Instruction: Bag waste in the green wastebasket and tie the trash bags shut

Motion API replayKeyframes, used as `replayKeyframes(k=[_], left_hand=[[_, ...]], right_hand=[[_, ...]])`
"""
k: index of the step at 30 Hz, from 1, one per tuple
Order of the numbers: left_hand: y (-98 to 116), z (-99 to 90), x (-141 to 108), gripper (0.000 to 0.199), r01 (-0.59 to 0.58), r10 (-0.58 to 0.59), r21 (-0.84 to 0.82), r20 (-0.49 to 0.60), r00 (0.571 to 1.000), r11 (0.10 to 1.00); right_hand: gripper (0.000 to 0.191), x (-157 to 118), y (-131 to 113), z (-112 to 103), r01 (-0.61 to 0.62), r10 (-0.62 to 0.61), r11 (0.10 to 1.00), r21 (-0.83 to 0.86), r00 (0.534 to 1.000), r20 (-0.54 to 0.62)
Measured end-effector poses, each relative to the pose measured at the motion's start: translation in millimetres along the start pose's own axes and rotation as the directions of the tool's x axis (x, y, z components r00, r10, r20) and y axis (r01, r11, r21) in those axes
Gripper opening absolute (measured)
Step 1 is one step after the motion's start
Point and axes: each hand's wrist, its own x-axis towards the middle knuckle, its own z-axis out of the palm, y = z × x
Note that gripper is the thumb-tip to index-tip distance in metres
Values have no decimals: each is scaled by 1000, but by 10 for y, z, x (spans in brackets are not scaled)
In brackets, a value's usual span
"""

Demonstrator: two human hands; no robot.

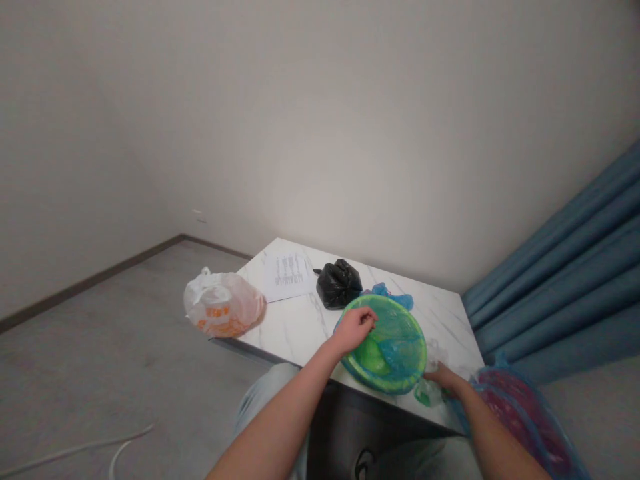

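Observation:
A green basin (373,357), tilted toward me, stands at the front of the table with thin blue plastic film (400,337) across its inside. My left hand (354,329) is over the basin's left side, fingers curled in; what they hold, if anything, is hidden. At the right rim, my right hand (443,377) grips the basin's edge, its fingers partly hidden. Close by that hand lies a clear plastic bag with green parts (424,395). Behind the basin are a tied black plastic bag (339,284) and a crumpled blue bag (395,295).
A white bag with orange print (225,305) overhangs the left end of the marble-patterned table (290,330). A printed sheet (287,275) lies near it. A blue bag with dark red contents (520,417) is at the right, below blue curtains (570,287). A white cable (85,448) crosses the floor.

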Motion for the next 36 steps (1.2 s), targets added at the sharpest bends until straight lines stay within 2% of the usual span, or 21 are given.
replayKeyframes(k=[2, 3, 5, 7, 10, 12, 13, 14, 17, 18, 20, 22, 24, 26, 29, 31, 33, 34, 36], left_hand=[[11, -30, -86, 20, -2, 0, -40, -37, 999, 999], [22, -38, -125, 19, -7, 5, -47, -56, 998, 999], [62, -40, -193, 18, -30, 27, -34, -98, 995, 999], [119, -20, -254, 19, -67, 65, -9, -136, 989, 998], [216, 52, -337, 34, -126, 125, 7, -145, 981, 992], [266, 127, -387, 49, -153, 151, -5, -122, 981, 988], [284, 170, -410, 58, -159, 157, -17, -101, 982, 987], [295, 216, -429, 67, -160, 157, -32, -76, 985, 987], [295, 360, -470, 91, -140, 142, -85, 15, 990, 987], [288, 406, -476, 97, -133, 137, -98, 40, 990, 986], [269, 488, -479, 99, -141, 149, -129, 59, 987, 982], [249, 545, -465, 91, -166, 175, -160, 40, 984, 973], [231, 562, -432, 74, -171, 172, -169, -10, 985, 971], [220, 534, -386, 55, -139, 130, -129, -77, 989, 982], [221, 431, -317, 40, -57, 60, 18, -181, 982, 998], [221, 361, -285, 42, -16, 47, 140, -222, 974, 990], [194, 318, -266, 48, -4, 64, 268, -213, 975, 963], [166, 311, -261, 52, -13, 75, 337, -170, 982, 941], [85, 323, -257, 63, -40, 50, 476, -8, 999, 879]], right_hand=[[32, -7, -44, -89, -96, 96, 993, -64, 995, -10], [30, 12, -97, -143, -110, 106, 990, -84, 993, -46], [26, 68, -236, -255, -62, 42, 994, -95, 978, -203], [21, 87, -394, -349, -12, -32, 993, -119, 931, -364], [29, -79, -628, -388, 152, -182, 983, -100, 816, -549], [44, -331, -760, -321, 320, -267, 947, -21, 749, -607], [47, -484, -814, -259, 390, -296, 921, 22, 735, -610], [46, -643, -860, -179, 429, -306, 901, 67, 737, -603], [42, -1066, -946, 127, 505, -374, 834, 221, 813, -446], [41, -1164, -962, 240, 502, -400, 820, 276, 847, -350], [40, -1281, -983, 460, 471, -459, 799, 373, 879, -127], [40, -1306, -994, 652, 390, -473, 810, 438, 876, 95], [39, -1283, -1004, 793, 301, -440, 840, 451, 864, 243], [39, -1256, -1027, 869, 261, -412, 867, 425, 854, 316], [32, -1237, -1107, 856, 313, -446, 882, 353, 799, 405], [28, -1217, -1168, 782, 391, -494, 861, 325, 794, 353], [25, -1165, -1201, 683, 441, -499, 844, 304, 854, 147], [23, -1124, -1201, 631, 448, -472, 846, 289, 881, 16], [21, -1013, -1170, 531, 424, -381, 870, 252, 902, -202]])
